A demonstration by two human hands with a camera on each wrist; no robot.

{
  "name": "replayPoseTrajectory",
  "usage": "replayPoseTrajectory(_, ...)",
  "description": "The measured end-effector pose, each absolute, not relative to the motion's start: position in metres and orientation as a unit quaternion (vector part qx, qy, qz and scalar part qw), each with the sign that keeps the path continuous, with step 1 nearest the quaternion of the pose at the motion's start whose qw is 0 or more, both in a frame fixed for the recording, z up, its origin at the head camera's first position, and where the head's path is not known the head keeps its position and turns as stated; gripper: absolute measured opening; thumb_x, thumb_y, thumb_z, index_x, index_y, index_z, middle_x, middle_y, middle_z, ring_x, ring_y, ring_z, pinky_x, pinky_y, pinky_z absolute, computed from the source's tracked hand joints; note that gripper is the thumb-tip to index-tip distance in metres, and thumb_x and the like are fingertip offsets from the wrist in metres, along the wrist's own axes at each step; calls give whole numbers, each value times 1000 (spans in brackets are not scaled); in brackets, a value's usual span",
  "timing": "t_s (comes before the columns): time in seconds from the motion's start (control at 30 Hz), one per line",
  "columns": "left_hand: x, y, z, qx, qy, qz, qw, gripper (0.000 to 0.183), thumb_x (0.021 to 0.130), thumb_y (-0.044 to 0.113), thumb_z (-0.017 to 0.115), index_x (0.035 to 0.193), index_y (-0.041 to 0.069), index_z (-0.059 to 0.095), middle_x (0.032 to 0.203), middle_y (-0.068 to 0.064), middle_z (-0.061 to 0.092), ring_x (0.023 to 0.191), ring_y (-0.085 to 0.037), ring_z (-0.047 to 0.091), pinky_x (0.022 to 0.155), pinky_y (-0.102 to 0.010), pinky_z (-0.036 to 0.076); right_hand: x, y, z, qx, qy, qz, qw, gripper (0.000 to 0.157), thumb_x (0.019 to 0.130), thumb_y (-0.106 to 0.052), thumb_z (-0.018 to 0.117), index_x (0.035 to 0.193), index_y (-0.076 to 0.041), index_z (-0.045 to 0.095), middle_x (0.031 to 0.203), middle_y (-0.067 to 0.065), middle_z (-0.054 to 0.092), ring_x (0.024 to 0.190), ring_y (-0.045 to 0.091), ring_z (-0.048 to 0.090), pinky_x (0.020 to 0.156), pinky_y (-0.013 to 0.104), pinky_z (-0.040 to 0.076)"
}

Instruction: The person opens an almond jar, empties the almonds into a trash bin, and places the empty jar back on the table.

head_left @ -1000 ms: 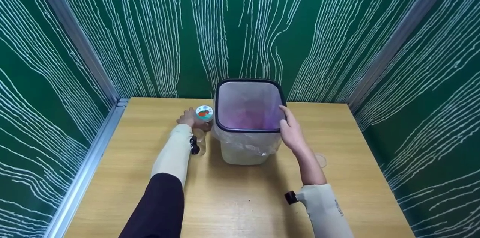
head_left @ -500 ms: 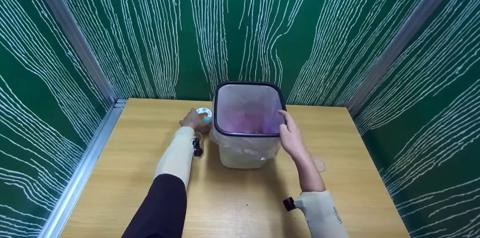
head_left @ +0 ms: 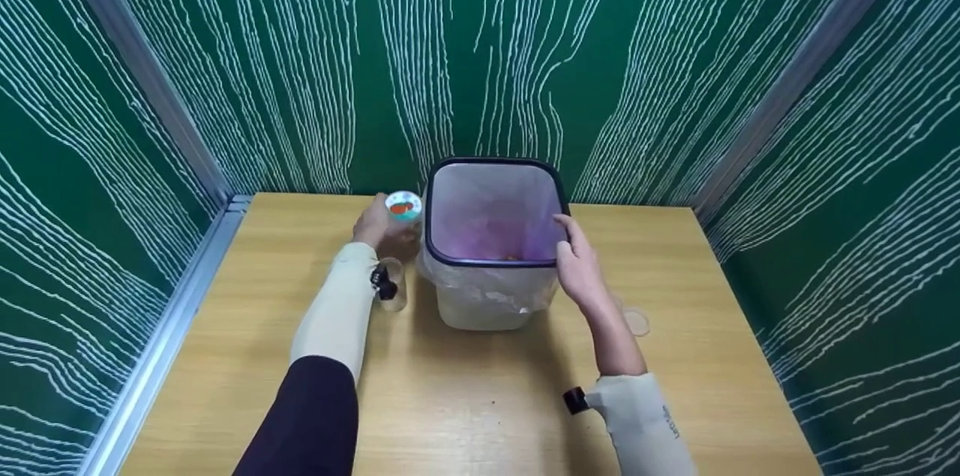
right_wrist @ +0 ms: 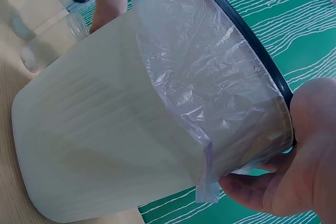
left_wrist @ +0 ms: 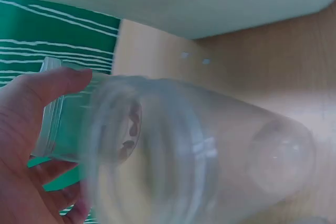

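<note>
My left hand (head_left: 373,222) grips a clear jar (left_wrist: 71,114) whose round top (head_left: 403,206) is white and teal with a red fruit print. The jar is beside the left side of a trash bin (head_left: 484,314). This pale bin has a dark rim (head_left: 495,263) and a clear plastic liner (right_wrist: 194,61) folded over it. My right hand (head_left: 579,262) holds the bin at its right rim, fingers against the liner below the edge. Another clear jar (head_left: 394,288) stands under my left wrist, its mouth close to the camera in the left wrist view.
Two clear jars (right_wrist: 44,48) stand left of the bin in the right wrist view. A thin transparent disc (head_left: 636,321) lies on the wooden table (head_left: 465,416) near my right forearm. Green walls (head_left: 637,48) with white lines enclose the back and sides.
My left hand has moved up and slightly away with the jar, and more of the jar behind its wrist shows. The right hand keeps its hold on the bin.
</note>
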State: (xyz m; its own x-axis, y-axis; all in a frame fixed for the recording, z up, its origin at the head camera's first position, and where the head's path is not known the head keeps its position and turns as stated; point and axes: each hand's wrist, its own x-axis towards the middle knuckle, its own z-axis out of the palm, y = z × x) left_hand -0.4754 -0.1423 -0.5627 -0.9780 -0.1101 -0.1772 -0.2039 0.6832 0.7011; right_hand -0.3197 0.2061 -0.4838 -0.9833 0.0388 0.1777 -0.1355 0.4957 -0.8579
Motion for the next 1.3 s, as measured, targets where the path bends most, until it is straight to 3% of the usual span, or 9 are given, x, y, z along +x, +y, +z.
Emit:
replayPoseTrajectory(0.13, -471, -147, -550, -64, 917, 394, 24, 92, 69, 41, 85, 140, 14, 34, 127, -11, 51, 115, -28, 49, 99, -47, 39, -320, 207, -483, 29, -858, 505, 89, 48, 95, -11, 32, 141, -9, 45, 147, 12, 42, 136, 25, 34, 111, 44, 27)
replayPoseTrajectory(0.23, -467, -152, -545, -56, 904, 423, 2, 93, 65, 37, 89, 137, 15, 35, 124, -7, 52, 114, -24, 49, 98, -45, 40, -322, 208, -484, 29, -857, 506, 93, 47, 95, -10, 33, 141, -8, 46, 146, 12, 43, 135, 25, 35, 110, 44, 27)
replayPoseTrajectory(0.57, -426, -170, -543, -7, 863, 497, -89, 88, 67, 28, 88, 137, 12, 38, 129, -6, 52, 118, -20, 48, 100, -41, 40, -324, 206, -492, 48, -848, 517, 104, 47, 94, -9, 33, 139, -8, 47, 145, 12, 44, 135, 23, 36, 110, 42, 27)
replayPoseTrajectory(0.9, -378, -180, -529, -11, 819, 559, -129, 90, 67, 32, 90, 140, 20, 38, 131, 0, 50, 120, -18, 46, 103, -43, 37, -326, 213, -485, 50, -825, 559, 65, 62, 96, -13, 33, 155, -10, 15, 159, 10, 17, 143, 19, 16, 116, 38, 14)
replayPoseTrajectory(1.3, -317, -174, -523, 23, 784, 601, -152, 91, 71, 29, 88, 144, 24, 34, 140, 2, 43, 127, -19, 40, 108, -49, 32, -329, 214, -486, 46, -829, 553, 71, 57, 99, -19, 29, 154, -10, 20, 158, 9, 20, 143, 21, 17, 116, 40, 15)
